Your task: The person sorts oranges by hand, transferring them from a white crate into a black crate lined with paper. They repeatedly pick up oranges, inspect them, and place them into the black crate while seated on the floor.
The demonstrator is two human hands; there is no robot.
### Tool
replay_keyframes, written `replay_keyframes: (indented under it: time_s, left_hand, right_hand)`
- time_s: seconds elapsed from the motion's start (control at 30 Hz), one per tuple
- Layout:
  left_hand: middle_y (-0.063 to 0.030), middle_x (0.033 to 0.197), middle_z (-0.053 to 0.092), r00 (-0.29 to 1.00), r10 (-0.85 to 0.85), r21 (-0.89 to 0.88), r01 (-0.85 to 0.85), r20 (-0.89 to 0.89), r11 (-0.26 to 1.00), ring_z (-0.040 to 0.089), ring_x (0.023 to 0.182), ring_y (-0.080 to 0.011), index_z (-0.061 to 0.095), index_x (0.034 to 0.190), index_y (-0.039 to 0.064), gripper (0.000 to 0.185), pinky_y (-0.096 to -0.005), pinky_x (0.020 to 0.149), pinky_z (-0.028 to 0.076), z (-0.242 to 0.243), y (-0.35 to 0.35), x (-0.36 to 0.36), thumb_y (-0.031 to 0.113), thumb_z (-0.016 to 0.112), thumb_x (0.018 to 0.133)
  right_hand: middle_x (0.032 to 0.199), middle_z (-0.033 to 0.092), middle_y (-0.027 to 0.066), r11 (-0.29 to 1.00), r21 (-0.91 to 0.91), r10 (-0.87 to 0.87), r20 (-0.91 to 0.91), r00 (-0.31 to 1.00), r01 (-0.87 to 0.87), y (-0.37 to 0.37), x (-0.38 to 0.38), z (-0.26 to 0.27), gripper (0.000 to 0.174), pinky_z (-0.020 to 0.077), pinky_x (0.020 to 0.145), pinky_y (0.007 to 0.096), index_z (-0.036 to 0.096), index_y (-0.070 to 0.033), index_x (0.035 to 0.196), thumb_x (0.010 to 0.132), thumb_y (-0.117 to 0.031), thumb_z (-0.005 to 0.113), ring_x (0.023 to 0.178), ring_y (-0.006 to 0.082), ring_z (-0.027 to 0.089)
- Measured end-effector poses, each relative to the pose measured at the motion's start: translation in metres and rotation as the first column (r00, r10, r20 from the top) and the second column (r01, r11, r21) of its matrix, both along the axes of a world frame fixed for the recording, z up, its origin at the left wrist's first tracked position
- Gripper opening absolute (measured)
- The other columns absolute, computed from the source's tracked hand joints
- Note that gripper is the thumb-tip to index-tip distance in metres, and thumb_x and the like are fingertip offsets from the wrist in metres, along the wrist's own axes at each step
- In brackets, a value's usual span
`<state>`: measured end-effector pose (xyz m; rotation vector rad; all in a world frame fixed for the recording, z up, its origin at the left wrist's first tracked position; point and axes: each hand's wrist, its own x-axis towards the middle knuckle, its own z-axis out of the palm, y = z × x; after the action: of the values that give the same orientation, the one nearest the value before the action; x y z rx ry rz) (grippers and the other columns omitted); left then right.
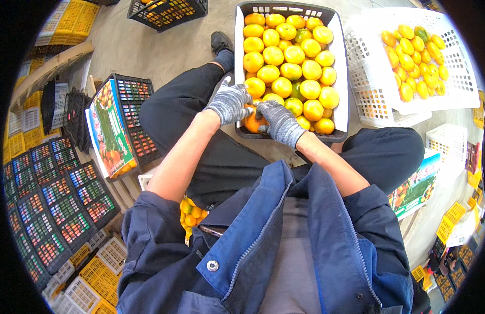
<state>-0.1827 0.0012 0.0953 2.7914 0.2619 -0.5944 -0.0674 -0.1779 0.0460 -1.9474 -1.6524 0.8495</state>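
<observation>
A black plastic crate [341, 78] with a white liner stands before me, filled with oranges [294, 54], a few of them greenish. My left hand [230, 103], in a grey knit glove, is at the crate's near left corner, its fingers at an orange-red fruit [253, 121]. My right hand [280, 119], gloved alike, lies over the near side of the fruit, its fingertips close to the left hand's and beside that same fruit. Whether either hand grips it I cannot tell.
White crates [370, 100] at the right carry a white liner [458, 94] with smaller-looking orange fruit. Another black crate [168, 15] of fruit is at the top left. A printed cardboard sheet [113, 129] leans on a black crate at the left. Stacked crates [54, 204] fill the lower left.
</observation>
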Motion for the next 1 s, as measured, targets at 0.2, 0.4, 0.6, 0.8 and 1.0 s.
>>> replay_keyframes:
  time_s: [0.2,0.4,0.6,0.8,1.0]
  left_hand:
    - [-0.0168,0.11,0.069,0.995,-0.091,0.038,0.089,0.04,0.995,0.064,0.11,-0.0347,0.073,0.1,0.006,0.03,-0.0499,0.105,0.043,-0.009,0.0,-0.007,0.033,0.065,0.089]
    - [-0.0126,0.113,0.068,0.99,-0.136,0.198,0.138,-0.025,0.97,0.063,0.117,-0.0301,0.071,0.104,0.011,0.024,-0.0648,0.11,0.032,-0.015,-0.001,0.006,0.023,0.066,0.084]
    - [-0.0082,0.112,0.072,0.978,-0.205,0.213,0.192,0.042,0.958,0.059,0.128,-0.0226,0.073,0.108,0.014,0.025,-0.0609,0.12,0.024,-0.021,-0.012,0.005,0.024,0.067,0.086]
    - [-0.0065,0.113,0.072,0.969,-0.24,0.221,0.248,-0.065,0.943,0.055,0.132,-0.0262,0.074,0.103,0.009,0.03,-0.0543,0.124,0.02,-0.001,-0.023,0.02,0.033,0.067,0.086]
    - [-0.0064,0.122,0.068,0.958,-0.231,0.236,0.268,-0.172,0.934,0.046,0.139,-0.0251,0.073,0.113,0.008,0.047,-0.0463,0.12,0.029,0.001,-0.029,0.031,0.047,0.069,0.087]
  right_hand:
    - [0.119,0.069,0.0181,0.999,-0.007,0.049,-0.056,0.997,-0.05,0.023,-0.011,-0.012,0.027,0.0527,0.091,0.043,0.065,-0.005,0.121,0.096,-0.012,0.056,0.105,0.0299,0.066]
    - [0.095,0.074,0.0167,0.98,-0.132,-0.198,-0.528,0.826,0.151,0.027,-0.009,-0.023,0.028,0.0548,0.072,0.0401,0.073,-0.005,0.102,0.096,-0.025,0.054,0.082,0.0283,0.071]
    - [0.084,0.07,0.017,0.919,0.226,-0.381,0.301,0.874,0.323,-0.018,0.159,0.075,0.015,0.0534,0.07,0.0435,0.069,-0.006,0.086,0.089,-0.019,0.062,0.078,0.0336,0.068]
    - [0.108,0.073,0.0216,0.609,-0.05,-0.478,0.773,0.417,0.791,-0.138,0.41,0.063,0.04,0.0579,0.088,0.0445,0.07,-0.002,0.11,0.083,-0.031,0.073,0.102,0.0352,0.072]
    - [0.157,0.043,0.0222,0.515,-0.405,-0.033,0.871,0.49,0.755,-0.139,0.412,0.02,0.067,0.0399,0.116,0.0482,0.051,-0.009,0.148,0.089,-0.041,0.057,0.142,0.036,0.046]
